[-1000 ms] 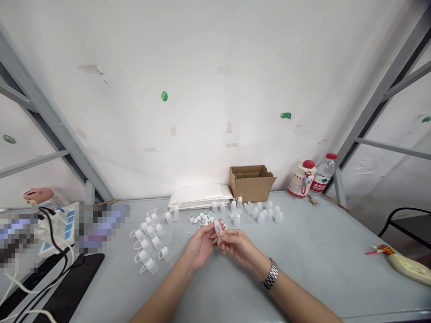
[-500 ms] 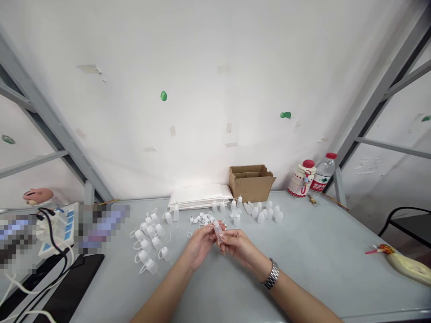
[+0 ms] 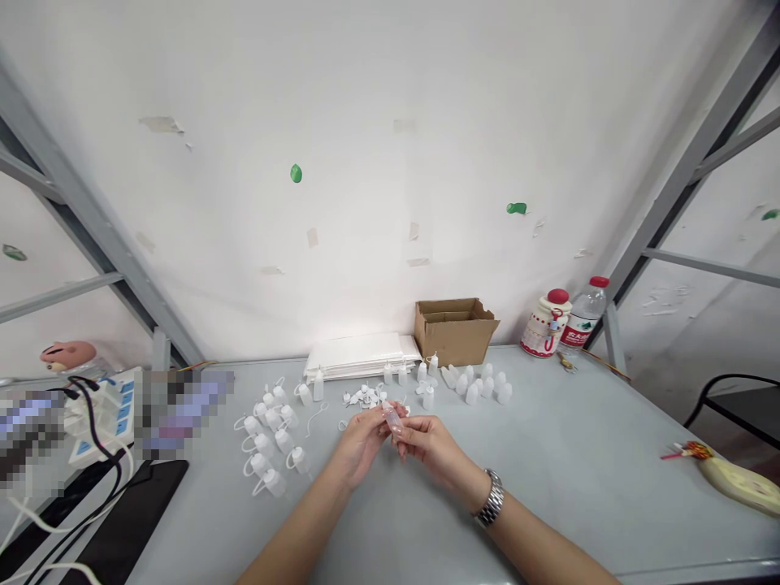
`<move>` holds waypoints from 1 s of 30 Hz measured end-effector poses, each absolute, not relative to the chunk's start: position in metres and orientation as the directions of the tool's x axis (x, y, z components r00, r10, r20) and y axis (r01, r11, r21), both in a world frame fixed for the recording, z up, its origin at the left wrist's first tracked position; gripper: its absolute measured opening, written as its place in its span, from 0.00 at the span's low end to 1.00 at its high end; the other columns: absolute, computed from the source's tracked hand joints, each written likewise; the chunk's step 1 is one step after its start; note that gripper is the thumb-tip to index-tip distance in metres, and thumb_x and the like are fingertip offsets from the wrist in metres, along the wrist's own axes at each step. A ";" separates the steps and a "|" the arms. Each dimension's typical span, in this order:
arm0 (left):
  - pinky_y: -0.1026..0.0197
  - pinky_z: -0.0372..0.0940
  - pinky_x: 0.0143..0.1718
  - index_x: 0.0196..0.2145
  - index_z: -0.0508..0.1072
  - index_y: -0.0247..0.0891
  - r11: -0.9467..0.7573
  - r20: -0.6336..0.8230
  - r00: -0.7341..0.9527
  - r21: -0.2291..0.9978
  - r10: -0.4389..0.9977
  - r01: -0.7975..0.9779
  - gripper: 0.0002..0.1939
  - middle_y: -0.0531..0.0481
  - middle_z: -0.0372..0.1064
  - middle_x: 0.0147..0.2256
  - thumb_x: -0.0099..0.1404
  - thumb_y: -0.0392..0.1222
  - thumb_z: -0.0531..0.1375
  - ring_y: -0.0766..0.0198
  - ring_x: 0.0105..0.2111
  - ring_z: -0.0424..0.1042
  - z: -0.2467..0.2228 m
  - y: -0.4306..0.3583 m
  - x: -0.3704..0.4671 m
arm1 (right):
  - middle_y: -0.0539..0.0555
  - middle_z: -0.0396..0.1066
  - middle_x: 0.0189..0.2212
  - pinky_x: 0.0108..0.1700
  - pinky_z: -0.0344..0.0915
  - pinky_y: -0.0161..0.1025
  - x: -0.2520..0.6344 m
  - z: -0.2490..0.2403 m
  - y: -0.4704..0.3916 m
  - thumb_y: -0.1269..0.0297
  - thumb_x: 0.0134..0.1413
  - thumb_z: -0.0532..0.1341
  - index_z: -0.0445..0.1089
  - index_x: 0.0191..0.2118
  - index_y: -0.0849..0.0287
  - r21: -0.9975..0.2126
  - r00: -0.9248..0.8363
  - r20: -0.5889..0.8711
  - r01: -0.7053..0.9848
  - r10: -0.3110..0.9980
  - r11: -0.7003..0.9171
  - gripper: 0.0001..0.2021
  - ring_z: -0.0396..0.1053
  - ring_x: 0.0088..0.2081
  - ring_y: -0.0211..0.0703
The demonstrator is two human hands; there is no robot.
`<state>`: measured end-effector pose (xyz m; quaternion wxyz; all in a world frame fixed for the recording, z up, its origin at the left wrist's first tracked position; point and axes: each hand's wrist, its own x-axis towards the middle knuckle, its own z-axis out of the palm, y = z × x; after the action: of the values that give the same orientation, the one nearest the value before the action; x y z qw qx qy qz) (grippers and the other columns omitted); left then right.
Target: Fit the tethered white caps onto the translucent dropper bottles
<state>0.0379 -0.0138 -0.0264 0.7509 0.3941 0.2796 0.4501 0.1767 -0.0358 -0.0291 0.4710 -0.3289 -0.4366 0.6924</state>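
Observation:
Between both hands, above the middle of the grey table, is a small translucent squeeze bottle (image 3: 393, 420), tilted to the left. My left hand (image 3: 361, 439) is closed around its upper end, the fingertips covering part of the top. My right hand (image 3: 423, 436) pinches the lower part between thumb and fingers. Just behind the hands lies a pile of small white caps (image 3: 366, 396). Left of them stand several white bottles with looped cap straps (image 3: 282, 441). Several bottles without visible caps (image 3: 472, 394) are grouped at the right rear.
A cardboard box (image 3: 457, 337) and a stack of white sheets (image 3: 353, 355) stand against the wall. At the back right are a decorated jar (image 3: 546, 325) and a water bottle (image 3: 586, 315). A power strip with cables (image 3: 110, 414) lies left; a pale yellow object (image 3: 740, 485) lies right.
The small bottle has tilted a little further to the left and sits slightly lower between the fingers. Both hands stay in almost the same place, and the objects on the table have not moved.

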 end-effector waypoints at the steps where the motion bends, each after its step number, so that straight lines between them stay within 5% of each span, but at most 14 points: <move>1: 0.61 0.60 0.31 0.32 0.76 0.32 0.280 -0.060 0.442 0.847 0.895 -0.453 0.10 0.46 0.71 0.32 0.58 0.42 0.59 0.64 0.29 0.67 -0.026 -0.014 0.038 | 0.48 0.63 0.18 0.28 0.56 0.34 0.176 -0.029 -0.036 0.55 0.40 0.68 0.71 0.20 0.62 -0.919 -0.329 -0.043 -0.357 0.943 -0.166 0.14 0.59 0.22 0.34; 9: 0.61 0.61 0.25 0.32 0.75 0.33 0.285 -0.045 0.472 0.846 0.880 -0.450 0.09 0.44 0.72 0.34 0.56 0.41 0.59 0.62 0.27 0.69 -0.029 -0.014 0.037 | 0.48 0.62 0.17 0.32 0.59 0.37 0.173 -0.029 -0.038 0.52 0.47 0.62 0.69 0.20 0.59 -0.994 -0.214 0.112 -0.006 0.971 0.113 0.16 0.62 0.25 0.40; 14: 0.57 0.63 0.38 0.34 0.77 0.34 0.281 -0.060 0.428 0.834 0.902 -0.475 0.09 0.42 0.74 0.39 0.54 0.37 0.61 0.55 0.39 0.71 -0.031 -0.014 0.038 | 0.53 0.68 0.29 0.36 0.61 0.38 0.171 -0.031 -0.042 0.60 0.50 0.59 0.72 0.25 0.57 -0.922 -0.106 0.305 0.218 0.947 0.321 0.09 0.64 0.33 0.43; 20: 0.54 0.55 0.52 0.43 0.75 0.37 0.265 -0.052 0.411 0.836 0.910 -0.481 0.16 0.43 0.72 0.45 0.55 0.37 0.61 0.53 0.50 0.65 -0.027 -0.017 0.041 | 0.50 0.64 0.26 0.31 0.61 0.36 0.170 -0.036 -0.041 0.65 0.49 0.60 0.69 0.30 0.58 -0.901 0.006 0.338 0.290 0.941 0.322 0.03 0.61 0.27 0.39; 30: 0.53 0.54 0.53 0.45 0.73 0.37 0.302 -0.081 0.396 0.788 0.915 -0.536 0.17 0.42 0.71 0.47 0.58 0.40 0.57 0.52 0.52 0.63 -0.035 -0.018 0.044 | 0.51 0.62 0.27 0.30 0.59 0.37 0.168 -0.045 -0.044 0.67 0.52 0.57 0.67 0.31 0.56 -0.840 0.011 0.415 0.388 0.910 0.379 0.03 0.59 0.27 0.40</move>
<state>0.0443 -0.0178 -0.0347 0.7596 0.3481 0.2718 0.4774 0.1681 -0.0436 -0.0449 0.5099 -0.4953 -0.6552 0.2557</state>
